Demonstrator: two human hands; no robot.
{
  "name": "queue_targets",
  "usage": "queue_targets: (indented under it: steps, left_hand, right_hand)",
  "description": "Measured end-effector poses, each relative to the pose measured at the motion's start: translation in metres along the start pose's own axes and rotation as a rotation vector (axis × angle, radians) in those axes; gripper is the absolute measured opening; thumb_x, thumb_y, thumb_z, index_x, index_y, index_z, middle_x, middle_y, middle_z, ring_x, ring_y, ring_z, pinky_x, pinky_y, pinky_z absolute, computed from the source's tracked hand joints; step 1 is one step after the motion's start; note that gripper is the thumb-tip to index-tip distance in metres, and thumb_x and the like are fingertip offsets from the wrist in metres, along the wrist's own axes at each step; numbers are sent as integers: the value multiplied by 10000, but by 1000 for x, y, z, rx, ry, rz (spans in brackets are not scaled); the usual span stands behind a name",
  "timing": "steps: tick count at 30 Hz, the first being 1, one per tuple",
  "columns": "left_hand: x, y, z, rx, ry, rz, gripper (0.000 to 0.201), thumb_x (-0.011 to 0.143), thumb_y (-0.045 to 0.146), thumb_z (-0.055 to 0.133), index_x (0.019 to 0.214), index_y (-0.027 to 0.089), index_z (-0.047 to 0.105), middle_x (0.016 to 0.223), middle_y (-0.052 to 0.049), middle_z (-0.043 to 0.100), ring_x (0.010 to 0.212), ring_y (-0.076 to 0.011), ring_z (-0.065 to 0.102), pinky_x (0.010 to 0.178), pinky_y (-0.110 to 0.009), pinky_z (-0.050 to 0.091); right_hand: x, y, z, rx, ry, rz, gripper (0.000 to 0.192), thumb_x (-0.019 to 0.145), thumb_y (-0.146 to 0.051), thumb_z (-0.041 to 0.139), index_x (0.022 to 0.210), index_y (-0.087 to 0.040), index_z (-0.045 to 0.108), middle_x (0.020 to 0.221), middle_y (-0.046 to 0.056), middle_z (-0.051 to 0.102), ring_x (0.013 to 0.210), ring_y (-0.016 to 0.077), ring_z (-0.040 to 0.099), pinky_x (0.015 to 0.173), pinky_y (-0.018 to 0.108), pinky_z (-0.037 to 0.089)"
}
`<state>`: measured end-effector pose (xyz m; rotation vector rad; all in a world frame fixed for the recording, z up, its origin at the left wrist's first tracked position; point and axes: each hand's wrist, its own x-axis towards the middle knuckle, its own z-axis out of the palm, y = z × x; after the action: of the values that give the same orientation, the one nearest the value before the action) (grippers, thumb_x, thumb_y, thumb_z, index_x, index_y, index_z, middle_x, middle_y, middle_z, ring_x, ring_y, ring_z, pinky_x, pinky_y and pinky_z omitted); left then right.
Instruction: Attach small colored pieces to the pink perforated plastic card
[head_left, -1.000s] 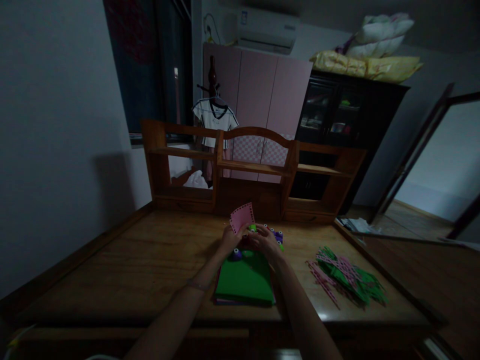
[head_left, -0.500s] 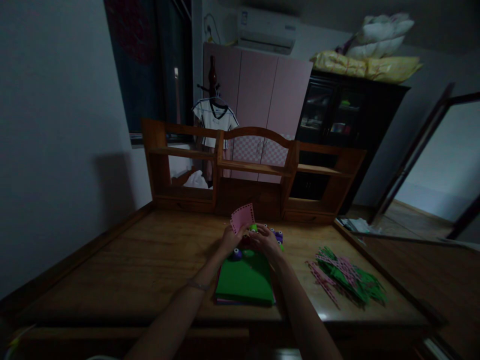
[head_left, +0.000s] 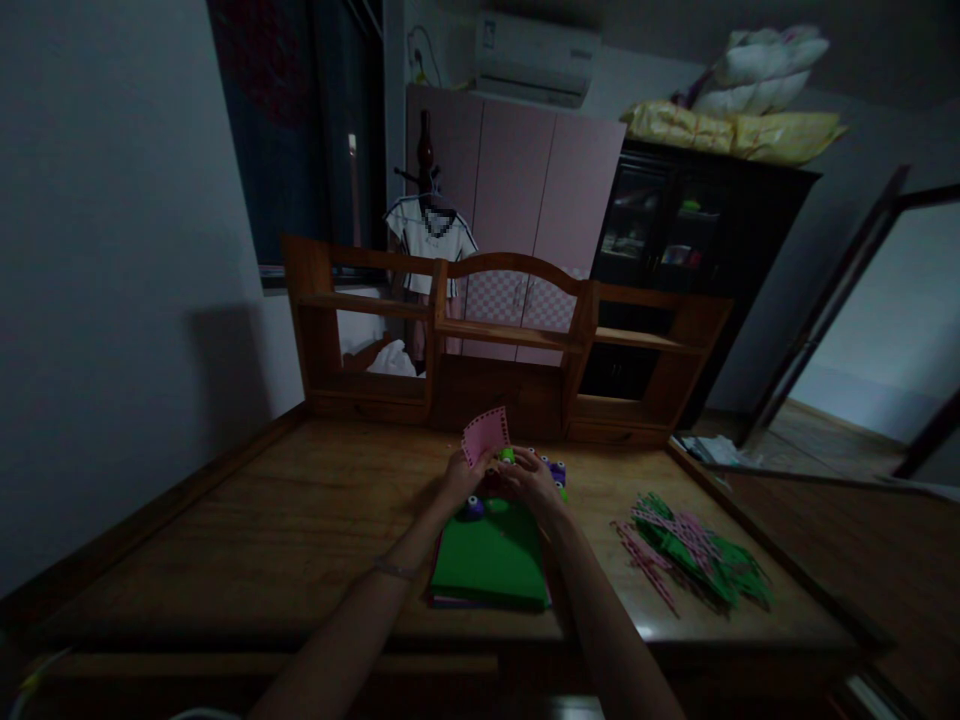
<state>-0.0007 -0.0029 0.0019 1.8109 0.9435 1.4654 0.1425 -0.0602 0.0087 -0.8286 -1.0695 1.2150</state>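
A pink sheet [head_left: 484,436] with punched edges stands up above the two hands, at the far side of the desk [head_left: 262,530]. Its lower edge sits in the fingers of the left hand [head_left: 459,475], which are closed on it; most of the sheet rises clear above the fingertips, tilted a little to the right. The right hand [head_left: 531,479] lies just beside the left, fingers curled down over a small green punch [head_left: 507,456] at the sheet's lower right corner; whether it grips the punch or only rests on it cannot be told in the dim light.

Directly below the hands lies a green sheet [head_left: 489,560] on top of a stack, with a pink edge showing underneath. A purple punch [head_left: 472,506] sits on the far end of that green sheet, touching or almost touching the left hand. More small punches, purple and green [head_left: 556,470], stand just to the right of the right hand.

Well to the right on the desk is a heap of green and pink strips [head_left: 694,555]. Behind the hands, a wooden shelf unit [head_left: 510,335] stands along the back of the desk.
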Motion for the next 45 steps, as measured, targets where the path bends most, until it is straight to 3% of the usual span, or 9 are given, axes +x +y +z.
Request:
queue_targets:
  steps: [16, 21, 30, 36, 45]
  left_hand:
    - [-2, 7, 0, 14, -27, -27, 365, 813, 450, 500, 809, 121, 659, 817, -80, 688, 788, -177, 634, 706, -244, 480]
    - [-2, 9, 0, -72, -31, -28, 367, 801, 455, 522, 876, 124, 662, 904, -82, 685, 846, -187, 633, 749, -260, 486]
    - [-1, -1, 2, -64, -38, -24, 363, 809, 437, 508, 908, 123, 661, 923, -86, 682, 848, -186, 629, 768, -275, 491]
    - [-2, -1, 2, -80, -85, -7, 347, 809, 422, 508, 836, 115, 669, 816, -77, 681, 776, -183, 631, 714, -273, 497]
    - [-2, -4, 4, -12, -104, 23, 337, 804, 395, 523, 946, 117, 648, 888, -76, 684, 800, -175, 633, 733, -270, 496]
  right_hand:
    - [-1, -3, 5, 27, 39, -1, 409, 639, -319, 758, 1006, -198, 625, 1049, 65, 617, 870, 194, 613, 744, 293, 495]
    - [-2, -5, 8, 38, 45, 39, 441, 632, -357, 760, 1025, -204, 631, 1013, 61, 631, 801, 197, 621, 684, 297, 501]
    - [7, -2, -2, -19, 117, 27, 463, 638, -432, 735, 1018, -189, 629, 626, -12, 591, 488, 116, 501, 444, 218, 366]
    - [8, 0, -1, 15, 117, 66, 380, 639, -435, 737, 896, -175, 633, 609, -14, 566, 460, 90, 470, 433, 200, 341]
    - [6, 2, -1, 39, 99, 7, 449, 624, -394, 762, 990, -190, 604, 713, 18, 606, 541, 125, 547, 452, 219, 398]
